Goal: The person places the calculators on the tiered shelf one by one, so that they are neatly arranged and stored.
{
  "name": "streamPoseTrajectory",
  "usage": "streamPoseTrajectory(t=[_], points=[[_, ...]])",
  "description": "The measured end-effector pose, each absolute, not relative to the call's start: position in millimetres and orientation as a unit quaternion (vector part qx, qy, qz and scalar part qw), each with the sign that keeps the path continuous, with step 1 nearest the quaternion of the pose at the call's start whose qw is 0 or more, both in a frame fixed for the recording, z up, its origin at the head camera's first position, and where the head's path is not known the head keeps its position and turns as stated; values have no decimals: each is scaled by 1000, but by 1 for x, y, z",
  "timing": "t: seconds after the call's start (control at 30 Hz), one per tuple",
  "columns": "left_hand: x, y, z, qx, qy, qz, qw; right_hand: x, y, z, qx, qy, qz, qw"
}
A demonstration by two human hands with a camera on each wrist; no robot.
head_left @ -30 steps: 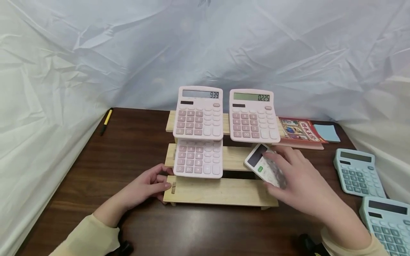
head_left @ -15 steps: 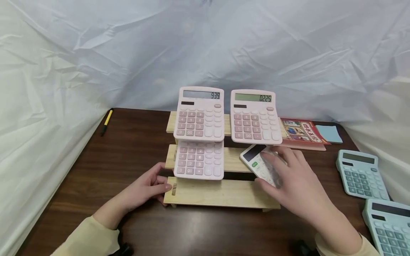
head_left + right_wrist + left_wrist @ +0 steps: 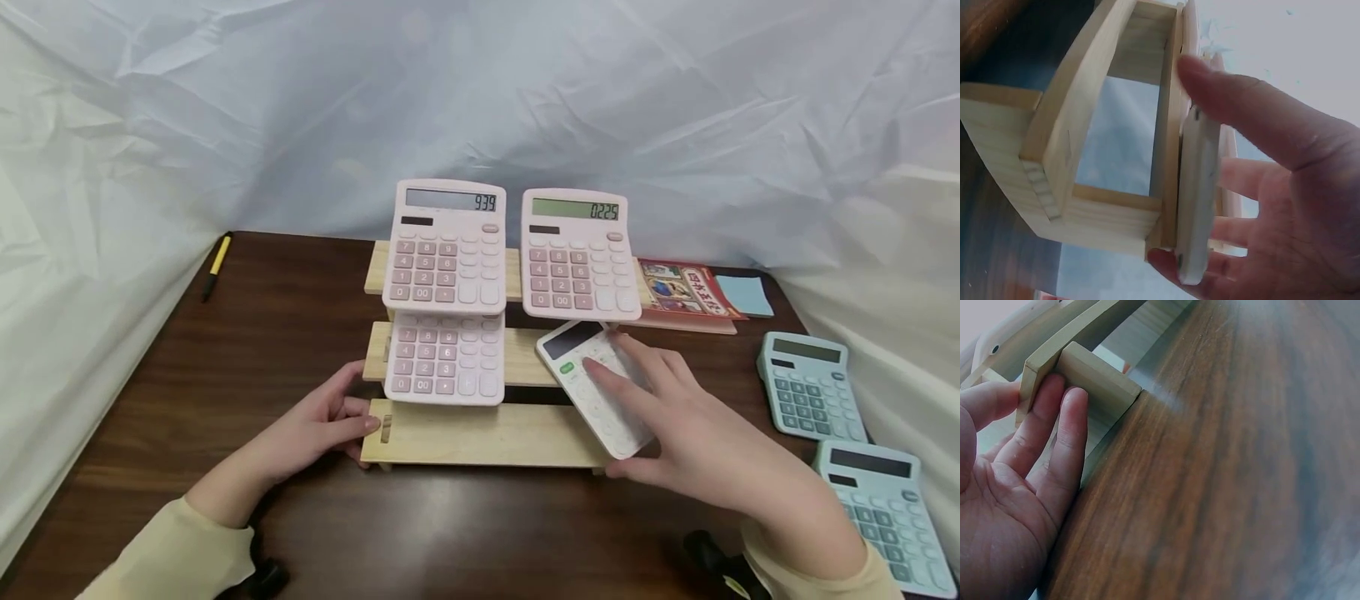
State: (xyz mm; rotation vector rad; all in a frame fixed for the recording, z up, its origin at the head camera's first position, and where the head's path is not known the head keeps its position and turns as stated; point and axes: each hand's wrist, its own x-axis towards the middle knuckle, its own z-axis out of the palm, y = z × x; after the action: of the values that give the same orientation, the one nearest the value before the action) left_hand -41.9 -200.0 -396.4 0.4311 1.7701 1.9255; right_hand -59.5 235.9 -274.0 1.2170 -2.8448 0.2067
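My left hand (image 3: 318, 425) pinches the left end of the bottom shelf of a stepped wooden rack (image 3: 487, 433); in the left wrist view the thumb lies on one side of the board (image 3: 1040, 369) and the fingers on the other. A white calculator (image 3: 600, 412) with a green key leans tilted across the rack's right side, its top close under a pink calculator. My right hand (image 3: 697, 437) holds it by its edges. In the right wrist view this calculator (image 3: 1199, 194) stands edge-on against the rack, thumb at one end and fingertips at the other.
Pink calculators reading 939 (image 3: 442, 250) and 0225 (image 3: 577, 258) stand on the top shelf; another pink calculator (image 3: 450, 358) sits below the left one. Two blue calculators (image 3: 813, 387) lie at right. A red booklet (image 3: 686, 287), blue paper (image 3: 746, 296) and yellow-black pen (image 3: 217, 267) lie behind.
The white calculator has shifted left along the rack and turned more upright, with more of its keys uncovered by my right hand. My left hand keeps its hold. The head view has shifted slightly.
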Motion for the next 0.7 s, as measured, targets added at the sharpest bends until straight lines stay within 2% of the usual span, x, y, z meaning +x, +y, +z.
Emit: streamPoseTrajectory(t=[0.3, 0.7], points=[[-43, -201, -395, 151, 656, 699, 241, -64, 226, -279, 376, -920, 68, 86], [-46, -200, -392, 159, 651, 704, 234, -68, 225, -280, 383, -915, 77, 97]])
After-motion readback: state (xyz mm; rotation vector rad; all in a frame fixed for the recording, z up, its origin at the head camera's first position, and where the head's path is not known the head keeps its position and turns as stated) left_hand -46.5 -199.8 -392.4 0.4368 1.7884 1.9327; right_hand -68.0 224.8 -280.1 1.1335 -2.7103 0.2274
